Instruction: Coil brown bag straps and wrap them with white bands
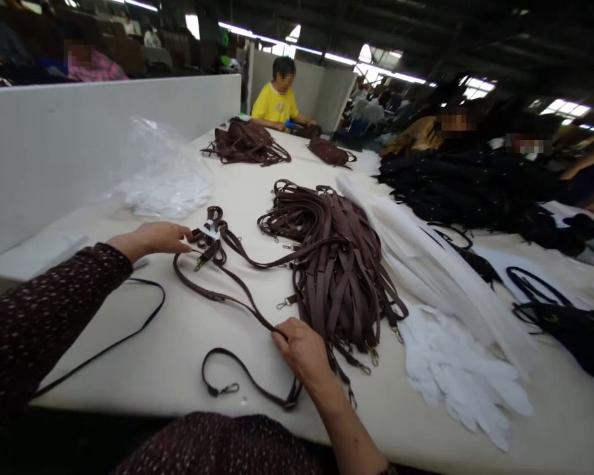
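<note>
A brown strap with a metal clasp runs across the table, and my right hand is closed around it. Its loose end curls on the table with a snap hook. My left hand reaches to a small bundle of brown straps wrapped with a white band; its fingers pinch at the bundle's near side, partly hiding what they grip. Right of the bundle lies a large heap of brown straps with metal hooks hanging at its ends.
A clear plastic bag stands at the left by a white partition. White pieces and white sheeting lie at right, beside black bags. A person in yellow works behind brown bags. A thin dark cord trails left.
</note>
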Demonstrator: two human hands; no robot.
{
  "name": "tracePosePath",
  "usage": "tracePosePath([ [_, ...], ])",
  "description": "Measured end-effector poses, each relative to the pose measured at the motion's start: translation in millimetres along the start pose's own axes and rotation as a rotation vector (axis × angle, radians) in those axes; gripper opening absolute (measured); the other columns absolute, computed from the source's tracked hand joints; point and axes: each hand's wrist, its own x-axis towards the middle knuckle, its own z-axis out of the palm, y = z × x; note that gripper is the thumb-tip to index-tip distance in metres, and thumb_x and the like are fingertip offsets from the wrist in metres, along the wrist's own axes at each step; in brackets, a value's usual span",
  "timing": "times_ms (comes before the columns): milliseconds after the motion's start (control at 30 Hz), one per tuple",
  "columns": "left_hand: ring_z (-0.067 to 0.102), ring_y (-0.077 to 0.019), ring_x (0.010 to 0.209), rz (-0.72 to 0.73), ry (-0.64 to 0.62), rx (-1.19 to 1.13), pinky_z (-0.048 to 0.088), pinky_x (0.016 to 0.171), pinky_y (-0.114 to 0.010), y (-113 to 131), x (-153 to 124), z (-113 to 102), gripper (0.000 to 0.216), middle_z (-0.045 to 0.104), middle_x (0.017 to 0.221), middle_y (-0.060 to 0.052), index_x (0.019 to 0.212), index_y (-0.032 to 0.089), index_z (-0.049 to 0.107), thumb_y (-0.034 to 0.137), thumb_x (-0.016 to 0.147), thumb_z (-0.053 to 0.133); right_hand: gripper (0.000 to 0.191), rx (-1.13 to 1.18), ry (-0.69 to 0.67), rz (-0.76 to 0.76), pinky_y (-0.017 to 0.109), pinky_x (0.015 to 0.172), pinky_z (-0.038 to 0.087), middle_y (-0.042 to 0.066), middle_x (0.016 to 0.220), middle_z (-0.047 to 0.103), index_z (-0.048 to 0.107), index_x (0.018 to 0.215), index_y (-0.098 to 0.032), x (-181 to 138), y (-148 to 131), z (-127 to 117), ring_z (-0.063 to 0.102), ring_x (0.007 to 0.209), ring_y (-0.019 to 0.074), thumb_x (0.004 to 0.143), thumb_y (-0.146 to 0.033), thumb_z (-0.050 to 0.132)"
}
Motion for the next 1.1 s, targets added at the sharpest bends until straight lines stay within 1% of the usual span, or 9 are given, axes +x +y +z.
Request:
tracePosePath([
  [133,0.059,-0.0261,0.114,0.141,-0.102,-0.044,0.043,0.102,-0.039,43,-16,29,0.048,0.062,0.126,-0.01,0.123,0.01,0.06,0.048,0.094,0.057,0.025,-0.05,-0.049,0.005,0.025,0.078,0.045,0.003,0.102,0.071,0.07,0.105,-0.026,5,-3,1,0.063,0.097,0.0168,0.097,-0.034,0.047],
  [233,0.041,-0.0297,0.137,0.339,-0.195,-0.075,0.031,0.113,-0.043,88,-28,68,0.067,0.043,0.152,-0.008,0.146,0.028,0.039,0.05,0.088,0.063,0.028,0.008,-0.049,0.003,0.025,0.084,0.046,0.001,0.111,0.072,0.065,0.12,-0.028,6,-3,2,0.064,0.103,0.0166,0.095,-0.033,0.052],
  [300,0.032,-0.0313,0.143,0.391,-0.22,-0.047,0.024,0.116,-0.05,105,-33,90,0.074,0.039,0.155,-0.009,0.151,0.03,0.028,0.042,0.087,0.064,0.028,0.035,-0.038,-0.024,0.025,0.086,0.045,0.0,0.113,0.072,0.064,0.12,-0.028,5,-1,4,0.065,0.104,0.016,0.096,-0.034,0.052],
  [367,0.04,-0.0315,0.137,0.369,-0.202,0.018,0.022,0.115,-0.052,102,-33,101,0.065,0.05,0.145,-0.012,0.149,0.026,0.035,0.032,0.089,0.059,0.024,0.031,-0.03,-0.052,0.024,0.085,0.045,-0.001,0.109,0.073,0.067,0.113,-0.027,2,3,6,0.065,0.102,0.0155,0.097,-0.036,0.05],
  [433,0.051,-0.029,0.122,0.321,-0.188,0.066,0.024,0.113,-0.05,82,-30,100,0.044,0.062,0.125,-0.011,0.135,0.023,0.054,0.03,0.091,0.053,0.024,0.001,-0.023,-0.038,0.024,0.082,0.045,-0.001,0.105,0.073,0.067,0.109,-0.027,-1,7,7,0.066,0.099,0.0153,0.098,-0.036,0.048],
  [600,0.055,-0.0229,0.106,0.219,-0.237,-0.071,0.032,0.106,-0.038,31,-40,82,0.03,0.066,0.106,-0.006,0.104,0.024,0.071,0.043,0.094,0.05,0.021,-0.101,0.049,0.061,0.025,0.077,0.044,0.001,0.1,0.072,0.065,0.104,-0.025,2,15,9,0.066,0.095,0.0167,0.098,-0.033,0.046],
  [833,0.058,-0.0232,0.098,0.049,-0.194,-0.002,0.038,0.094,-0.042,58,-92,89,0.023,0.064,0.101,-0.005,0.096,0.024,0.065,0.032,0.092,0.043,0.02,-0.142,0.151,0.092,0.025,0.073,0.044,0.002,0.094,0.07,0.064,0.095,-0.024,13,24,-2,0.066,0.09,0.0167,0.098,-0.026,0.045],
  [967,0.058,-0.0221,0.105,-0.065,-0.098,0.013,0.026,0.108,-0.05,59,-82,95,0.018,0.064,0.103,-0.002,0.092,0.027,0.063,0.031,0.088,0.046,0.019,-0.121,0.2,0.098,0.025,0.074,0.044,0.001,0.095,0.071,0.066,0.095,-0.026,16,35,-11,0.066,0.091,0.0162,0.097,-0.023,0.047],
  [1100,0.059,-0.0234,0.103,-0.144,0.039,0.097,0.028,0.104,-0.052,57,-74,88,0.022,0.064,0.103,-0.003,0.092,0.026,0.064,0.027,0.085,0.044,0.021,-0.076,0.209,0.124,0.026,0.08,0.046,0.0,0.094,0.071,0.067,0.094,-0.026,9,38,-25,0.067,0.093,0.0167,0.096,-0.022,0.047],
])
